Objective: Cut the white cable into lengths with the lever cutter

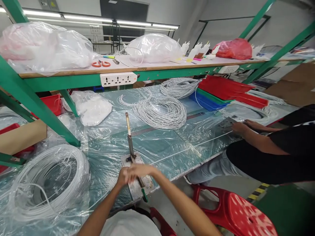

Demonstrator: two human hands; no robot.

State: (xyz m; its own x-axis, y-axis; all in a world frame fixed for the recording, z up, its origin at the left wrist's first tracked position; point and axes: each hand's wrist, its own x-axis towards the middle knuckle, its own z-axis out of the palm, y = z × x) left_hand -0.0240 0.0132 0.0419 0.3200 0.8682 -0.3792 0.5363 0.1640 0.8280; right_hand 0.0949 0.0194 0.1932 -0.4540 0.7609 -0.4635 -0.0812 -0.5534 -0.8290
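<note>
My left hand (pixel 122 176) is closed beside a metal plate fixture (pixel 134 193) at the table's front edge; what lies in its fingers is hidden. My right hand (pixel 139 170) reaches across above the fixture and meets my left hand, its fingers smeared by motion. An upright lever (pixel 130 141) rises from the back of the fixture, and a green handle (pixel 144 195) sticks out at its front. From beside my right hand, a white cable (pixel 192 148) runs taut to a co-worker's hands (pixel 240 128) at the right, near another metal plate (pixel 226 124).
A large coil of white cable (pixel 49 183) lies at left. Bundled cables (pixel 161 113) and red trays (pixel 223 88) sit farther back. A green-framed shelf (pixel 81 82) spans the table, carrying plastic bags (pixel 154 47) and orange-handled scissors (pixel 100 64). A red stool (pixel 241 209) stands lower right.
</note>
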